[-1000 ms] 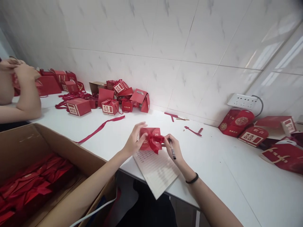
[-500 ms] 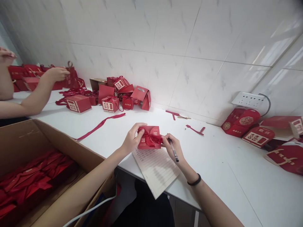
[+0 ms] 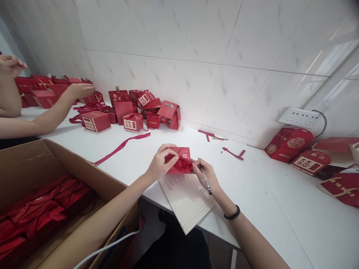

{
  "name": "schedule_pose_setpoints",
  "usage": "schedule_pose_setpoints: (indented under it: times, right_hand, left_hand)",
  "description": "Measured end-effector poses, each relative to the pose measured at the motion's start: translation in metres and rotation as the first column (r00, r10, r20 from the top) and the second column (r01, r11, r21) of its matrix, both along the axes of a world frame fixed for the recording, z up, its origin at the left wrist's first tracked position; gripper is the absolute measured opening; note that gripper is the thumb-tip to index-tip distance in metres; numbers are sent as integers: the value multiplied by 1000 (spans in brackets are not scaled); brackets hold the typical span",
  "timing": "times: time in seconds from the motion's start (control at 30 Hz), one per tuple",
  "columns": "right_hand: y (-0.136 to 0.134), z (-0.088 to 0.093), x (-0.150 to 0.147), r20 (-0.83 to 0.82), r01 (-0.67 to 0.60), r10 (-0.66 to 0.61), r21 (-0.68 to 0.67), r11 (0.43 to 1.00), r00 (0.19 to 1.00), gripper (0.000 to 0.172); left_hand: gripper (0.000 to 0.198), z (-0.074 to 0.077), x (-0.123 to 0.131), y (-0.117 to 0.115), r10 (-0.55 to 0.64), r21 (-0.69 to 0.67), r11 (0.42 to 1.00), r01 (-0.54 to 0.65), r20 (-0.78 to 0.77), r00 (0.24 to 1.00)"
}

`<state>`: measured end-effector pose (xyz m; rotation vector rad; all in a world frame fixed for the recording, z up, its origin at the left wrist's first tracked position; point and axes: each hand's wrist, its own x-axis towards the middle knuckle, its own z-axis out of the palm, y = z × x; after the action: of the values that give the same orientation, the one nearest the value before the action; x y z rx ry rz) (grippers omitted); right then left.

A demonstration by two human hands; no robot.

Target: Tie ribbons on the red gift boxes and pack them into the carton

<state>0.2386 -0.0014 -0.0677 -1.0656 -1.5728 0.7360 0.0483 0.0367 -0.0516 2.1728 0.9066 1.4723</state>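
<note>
A small red gift box [image 3: 186, 150] with gold characters is up in front of me over the table edge. Across its front runs a red ribbon bow [image 3: 183, 164]. My left hand [image 3: 162, 162] is at the box's left side, its thumb and fingers pinching the ribbon. At the right side my right hand [image 3: 206, 175] grips the ribbon end and the box edge between thumb and fingers. The same hand also keeps a pen [image 3: 206, 179] tucked in it, pointing down. Beneath both hands lies a lined notebook [image 3: 187, 201] with writing on its upper part, overhanging the table edge.
A cardboard carton [image 3: 92, 170] with several red boxes stands at the left. Red gift boxes [image 3: 133, 122] are heaped by the wall. A loose ribbon [image 3: 122, 149] lies on the table. A co-worker's hand [image 3: 81, 90] reaches in. A power strip [image 3: 298, 116] is at the right.
My left thumb and fingers have shifted from the box's edge onto the ribbon. The co-worker's hand no longer holds the red bag; a red bag now stands behind the heap.
</note>
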Motion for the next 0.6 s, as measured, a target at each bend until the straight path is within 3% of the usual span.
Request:
schedule_pose_setpoints:
  times: [0.27, 0.47, 0.53, 0.6]
  right_hand:
    - [0, -2, 3, 49, -1, 0, 21, 1000, 999, 34]
    - [7, -2, 15, 241, 7, -29, 92, 996, 970, 28]
    - [6, 2, 32, 398, 30, -76, 119, 992, 914, 24]
    - [2, 9, 49, 639, 91, -147, 121, 989, 755, 35]
  left_hand:
    - [13, -2, -1, -2, -21, 131, 991, 29, -65, 998]
    - [10, -5, -1, 0, -26, 114, 993, 33, -61, 998]
    - [10, -6, 1, 0, -30, 119, 992, 35, -49, 998]
    - [10, -8, 3, 0, -32, 126, 991, 36, -34, 999]
